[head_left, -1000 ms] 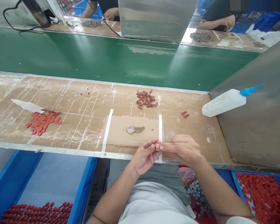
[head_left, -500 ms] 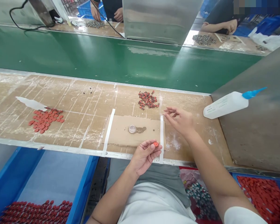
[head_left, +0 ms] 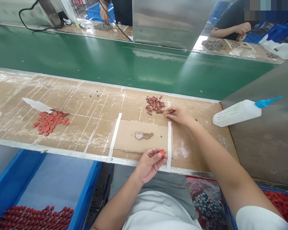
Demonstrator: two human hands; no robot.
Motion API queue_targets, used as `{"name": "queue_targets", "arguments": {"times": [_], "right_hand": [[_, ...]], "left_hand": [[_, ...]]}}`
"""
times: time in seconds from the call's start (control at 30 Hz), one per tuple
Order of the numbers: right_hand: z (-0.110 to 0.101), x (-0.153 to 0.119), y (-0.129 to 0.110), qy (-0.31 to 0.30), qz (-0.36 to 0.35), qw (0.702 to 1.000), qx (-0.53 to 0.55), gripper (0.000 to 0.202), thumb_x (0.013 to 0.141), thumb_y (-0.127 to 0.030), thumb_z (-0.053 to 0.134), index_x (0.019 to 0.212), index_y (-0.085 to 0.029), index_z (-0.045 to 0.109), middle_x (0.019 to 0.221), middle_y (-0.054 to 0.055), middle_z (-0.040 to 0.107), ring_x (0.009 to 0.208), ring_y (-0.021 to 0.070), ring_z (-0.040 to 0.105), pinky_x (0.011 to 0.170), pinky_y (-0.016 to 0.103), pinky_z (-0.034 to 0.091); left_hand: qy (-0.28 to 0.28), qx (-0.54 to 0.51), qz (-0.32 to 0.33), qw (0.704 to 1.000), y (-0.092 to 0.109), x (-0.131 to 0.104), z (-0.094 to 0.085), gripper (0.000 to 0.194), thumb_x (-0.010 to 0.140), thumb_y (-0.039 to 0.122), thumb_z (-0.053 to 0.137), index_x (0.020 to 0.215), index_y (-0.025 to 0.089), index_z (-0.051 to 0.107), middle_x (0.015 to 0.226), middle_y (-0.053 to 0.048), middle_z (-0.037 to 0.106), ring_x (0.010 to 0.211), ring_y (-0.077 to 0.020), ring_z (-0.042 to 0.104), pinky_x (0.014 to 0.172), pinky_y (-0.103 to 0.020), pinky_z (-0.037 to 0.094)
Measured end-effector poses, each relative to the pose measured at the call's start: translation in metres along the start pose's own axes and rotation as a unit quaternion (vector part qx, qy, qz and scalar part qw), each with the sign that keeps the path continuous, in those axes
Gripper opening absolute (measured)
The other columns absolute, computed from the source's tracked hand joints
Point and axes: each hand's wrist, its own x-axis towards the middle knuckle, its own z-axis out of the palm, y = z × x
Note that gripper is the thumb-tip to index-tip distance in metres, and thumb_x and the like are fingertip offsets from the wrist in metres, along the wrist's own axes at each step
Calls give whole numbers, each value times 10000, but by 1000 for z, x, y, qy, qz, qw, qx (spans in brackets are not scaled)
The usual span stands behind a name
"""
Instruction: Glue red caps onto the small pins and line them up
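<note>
While the left hand (head_left: 148, 164) in the head view pinches a red disc (head_left: 162, 153) between thumb and fingers, bottom center-right of frame, the right hand (head_left: 179, 115) is apart from it, higher and further right. Right fingers bent, tips just beside a pile of small red-and-black parts (head_left: 155, 105) above center; cannot tell if they hold one. Disc is raised near the front edge of the tabletop (head_left: 96, 116), by the right one of two white tape strips (head_left: 169, 147). Between the strips, cardboard (head_left: 124, 140) with a small round dish (head_left: 139, 134), dark wet-looking patch (head_left: 148, 136) beside it. Loose red discs (head_left: 50, 123) heaped at left, white sheet (head_left: 36, 104) touching them. White bottle (head_left: 238, 113), blue nozzle (head_left: 268, 102), tilted at right. Blue tray (head_left: 83, 191) lower left, rows of red-topped pieces (head_left: 36, 218) in it. Green strip (head_left: 86, 57) across the upper frame; co-worker's hand (head_left: 104, 14) beyond, at grey bits (head_left: 103, 26).
</note>
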Motion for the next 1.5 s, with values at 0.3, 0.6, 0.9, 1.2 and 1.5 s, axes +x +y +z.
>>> {"name": "queue_targets", "arguments": {"times": [0.3, 0.6, 0.9, 1.2, 1.5], "right_hand": [[-1, -7, -2, -35, 44, 998, -38, 247, 784, -228, 698, 1016, -149, 732, 834, 75, 748, 740, 183, 692, 748, 333, 537], [9, -26, -6, -3, 66, 992, 107, 241, 754, -404, 739, 918, -232, 777, 890, 38, 770, 768, 202, 716, 745, 321, 557], [29, -45, -13, 117, -57, 991, -28, 239, 877, -379, 625, 1019, -238, 756, 920, 56, 762, 838, 212, 703, 783, 345, 545], [40, -54, -18, 178, -8, 981, 75, 207, 810, -400, 708, 943, -254, 769, 954, 24, 767, 840, 201, 730, 785, 330, 584], [38, -56, -17, 168, -27, 984, 45, 182, 836, -353, 677, 979, -282, 763, 997, 9, 759, 923, 215, 732, 886, 365, 584]], "left_hand": [[-23, 10, -15, 1000, 1, 0, -2, 212, 698, 132, 810, 899, 128, 743, 858, -40, 733, 815, -107, 705, 758, -163, 564], [-26, 2, -21, 999, 2, -3, -5, 214, 704, 136, 807, 909, 121, 744, 857, -37, 736, 773, -93, 706, 657, -119, 546], [-23, -34, -15, 999, 7, -6, -6, 238, 705, 105, 800, 937, 115, 746, 882, -45, 741, 824, -96, 710, 753, -126, 556], [-20, -31, 1, 999, 8, -11, -11, 238, 722, 97, 784, 956, 112, 742, 891, -41, 743, 825, -100, 712, 766, -134, 556], [-19, -14, 5, 1000, 8, -11, -10, 234, 736, 105, 775, 967, 113, 743, 904, -43, 748, 850, -105, 713, 791, -139, 552]]}}
